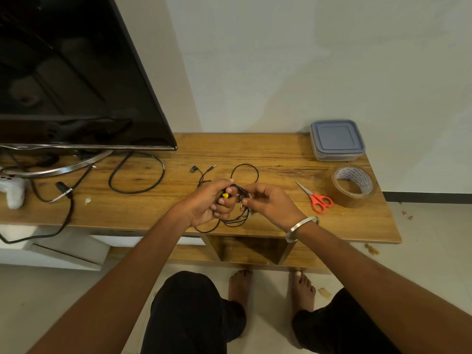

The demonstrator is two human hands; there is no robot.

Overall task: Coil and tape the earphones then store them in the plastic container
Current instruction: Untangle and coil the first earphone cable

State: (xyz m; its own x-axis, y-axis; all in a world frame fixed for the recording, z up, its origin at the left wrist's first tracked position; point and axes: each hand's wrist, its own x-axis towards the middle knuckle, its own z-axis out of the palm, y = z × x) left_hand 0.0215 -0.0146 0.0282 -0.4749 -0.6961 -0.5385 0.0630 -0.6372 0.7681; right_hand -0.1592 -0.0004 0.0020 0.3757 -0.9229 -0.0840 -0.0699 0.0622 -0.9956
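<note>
Looking down from my head, I see the plastic container (pixel 336 140) at about one o'clock, at the far right corner of the wooden table (pixel 268 152). Its grey-blue lid is on, and through the cloudy walls I cannot tell whether anything lies inside.

At the centre of the view, over the near part of the table, I hold the earphones (pixel 236 200). They are thin black cords, partly gathered into loose loops between my hands, with a small yellow piece showing at my left fingers. More cord hangs below my hands at six o'clock, and one round loop lies on the table at twelve o'clock from them. At eleven o'clock from my hands lie a black earbud and a metal jack plug.

My left hand (pixel 212 203) is curled round the bundle, thumb on top. My right hand (pixel 265 200) pinches the cords from the other side, and its wrist carries a metal bangle (pixel 302 227).

At three o'clock from my hands lie red-handled scissors (pixel 318 199), and just beyond them a roll of brown tape (pixel 353 186), near the container. A television (pixel 76 72) fills ten o'clock, with a thick black cable (pixel 136 175) looped below it.
</note>
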